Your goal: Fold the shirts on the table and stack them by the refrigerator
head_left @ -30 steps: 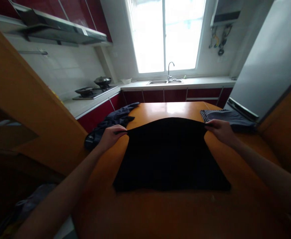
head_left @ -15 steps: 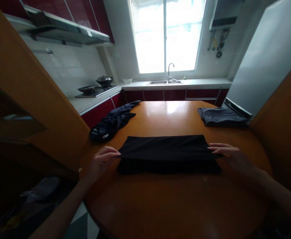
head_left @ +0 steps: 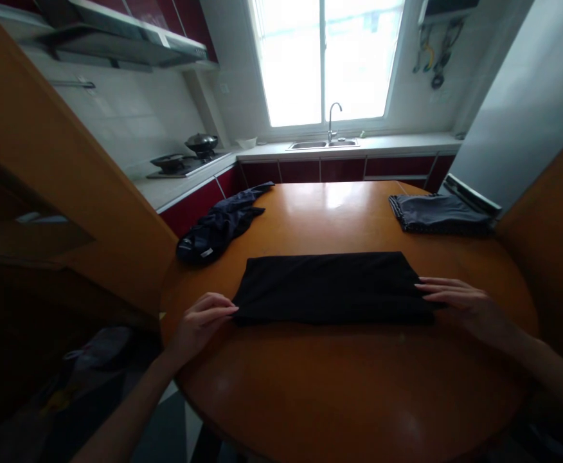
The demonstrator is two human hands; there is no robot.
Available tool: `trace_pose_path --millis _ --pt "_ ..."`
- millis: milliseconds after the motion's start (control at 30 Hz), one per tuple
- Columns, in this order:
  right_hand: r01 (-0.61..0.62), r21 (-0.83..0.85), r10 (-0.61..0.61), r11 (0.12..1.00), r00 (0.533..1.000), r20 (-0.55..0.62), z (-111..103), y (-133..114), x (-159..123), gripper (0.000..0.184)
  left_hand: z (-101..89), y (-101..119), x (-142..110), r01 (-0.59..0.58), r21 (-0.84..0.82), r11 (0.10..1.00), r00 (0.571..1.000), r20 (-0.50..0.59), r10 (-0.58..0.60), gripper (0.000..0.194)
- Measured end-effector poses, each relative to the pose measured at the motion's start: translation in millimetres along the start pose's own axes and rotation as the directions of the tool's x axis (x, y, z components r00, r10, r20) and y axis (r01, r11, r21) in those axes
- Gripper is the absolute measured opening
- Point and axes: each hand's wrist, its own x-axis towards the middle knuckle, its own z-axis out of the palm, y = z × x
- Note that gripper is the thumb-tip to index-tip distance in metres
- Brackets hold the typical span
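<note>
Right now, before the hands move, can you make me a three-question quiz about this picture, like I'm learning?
1. True or false: the left hand is nowhere near the black cloth.

2. Pick one. What lies at the far right of the table?
A) a pan
B) the grey clothes
C) a bowl

3. Fill in the blank: the tap stands in front of the ____.

Key:
1. False: its fingertips are at the cloth's near left corner.
2. B
3. window
</note>
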Motion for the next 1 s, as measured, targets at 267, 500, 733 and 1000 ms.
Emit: trace_pose_path --millis 267,500,733,1000 --pt "0.075 -0.119 -0.061 0.990 0.991 0.121 7 8 -10 0.030 0.2 8 -3 0.022 0.139 0.990 0.980 0.193 -0.049 0.021" --pt "0.158 -0.254 -0.134 0.954 0.985 0.109 16 -15 -2 0.029 8.8 20 5 -0.111 0.273 0.955 0.973 0.227 0.048 0.025" --pt "0.258 -0.318 -0.234 0.912 0.966 0.112 5 -20 8 0.028 -2.7 20 19 -0.216 0.317 0.924 0.970 0.177 0.166 0.028" --pt "0.256 -0.326 -0.213 0.910 0.963 0.163 1 -26 -3 0.033 -8.2 15 10 -0.251 0.321 0.913 0.941 0.302 0.153 0.029"
